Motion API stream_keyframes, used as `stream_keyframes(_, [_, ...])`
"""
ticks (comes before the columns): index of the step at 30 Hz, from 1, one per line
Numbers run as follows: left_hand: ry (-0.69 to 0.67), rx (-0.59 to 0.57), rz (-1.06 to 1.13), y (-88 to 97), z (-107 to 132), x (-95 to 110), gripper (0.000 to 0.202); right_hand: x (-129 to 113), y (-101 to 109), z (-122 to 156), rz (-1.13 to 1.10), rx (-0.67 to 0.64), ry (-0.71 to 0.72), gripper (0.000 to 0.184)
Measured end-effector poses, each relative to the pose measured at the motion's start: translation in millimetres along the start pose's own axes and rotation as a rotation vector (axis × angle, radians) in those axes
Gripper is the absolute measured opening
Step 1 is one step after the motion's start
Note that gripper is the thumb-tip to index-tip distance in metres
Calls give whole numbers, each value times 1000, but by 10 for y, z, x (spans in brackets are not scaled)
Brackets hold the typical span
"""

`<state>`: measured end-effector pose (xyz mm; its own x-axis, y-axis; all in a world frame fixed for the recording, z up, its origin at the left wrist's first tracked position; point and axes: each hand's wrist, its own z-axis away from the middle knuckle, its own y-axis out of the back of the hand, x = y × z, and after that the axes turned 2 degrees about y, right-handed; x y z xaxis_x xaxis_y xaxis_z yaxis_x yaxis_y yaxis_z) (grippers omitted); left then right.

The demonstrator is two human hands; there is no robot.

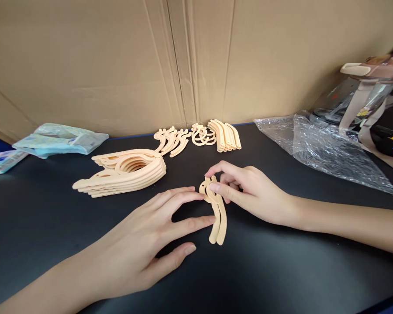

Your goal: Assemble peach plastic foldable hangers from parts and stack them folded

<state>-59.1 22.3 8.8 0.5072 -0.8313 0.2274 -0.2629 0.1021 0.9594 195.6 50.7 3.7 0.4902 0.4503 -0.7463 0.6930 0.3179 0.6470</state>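
Near the middle of a matte black tabletop (281, 270), two bare hands meet over a pair of curved plastic pieces (218, 222), pale peach, lying flat and side by side like two slim hooked arms. The right hand (249, 192) has its grip narrow, thumb and forefinger pinched on the rounded, notched heads at the far end. The left hand (144, 244) rests spread and loose, grasping nothing, with two fingertips touching the left edge of the pieces. They look light, thin and smooth, probably stiff with a little spring, and likely to slide on the tabletop; the broader heads seem the surest place to hold, the slender tails the easiest to flex. Farther left lies a nested stack of larger peach frames (124, 172). Against the far cardboard wall (118, 65) sit small hooks (172, 140), ring-shaped parts (203, 135) and a bundle of curved strips (225, 136), all the same matte plastic. A crinkled clear bag (324, 148) lies far right beside a transparent jug (363, 96); pale blue soft packets (60, 138) lie far left.
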Motion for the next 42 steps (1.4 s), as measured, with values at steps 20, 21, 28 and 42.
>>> stream_keyframes(20, [52, 112, -58, -24, 29, -12, 37, -5, 34, 71, -5, 87, 51, 29])
stream_keyframes(21, [57, 130, -63, -27, 29, -20, 35, -5, 34, 72, 4, 88, 55, 29])
stream_keyframes(28, [87, 252, -58, -57, 41, -100, 26, -25, 36, 71, 8, 99, 102, 30])
stream_keyframes(42, [32, 140, -47, -6, 30, -58, 30, -3, 13, 74, 42, 54, 221, 23])
